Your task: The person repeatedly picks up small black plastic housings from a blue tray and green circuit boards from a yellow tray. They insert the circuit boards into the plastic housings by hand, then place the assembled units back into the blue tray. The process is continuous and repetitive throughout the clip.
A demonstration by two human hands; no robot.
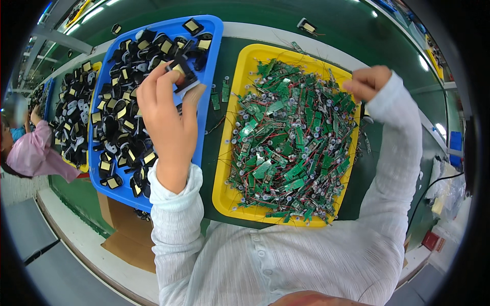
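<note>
My left hand (171,122) is raised over the right side of a blue tray (210,97). Between its thumb and fingers it grips a small black plastic housing (185,72) with a cream pad on it. Many similar black housings (122,109) are heaped in the blue tray. Above the far right edge of a yellow tray (222,176), my right hand (368,84) is closed with its fingertips bunched; what they hold, if anything, cannot be made out. Green circuit boards (286,137) with thin wires and small round pale parts fill the yellow tray.
Another yellow tray (84,167) of black parts stands to the left, where a person in a pink sleeve (38,153) works. One black part (307,25) lies beyond the trays on the green surface. A cardboard box (130,239) is below the blue tray.
</note>
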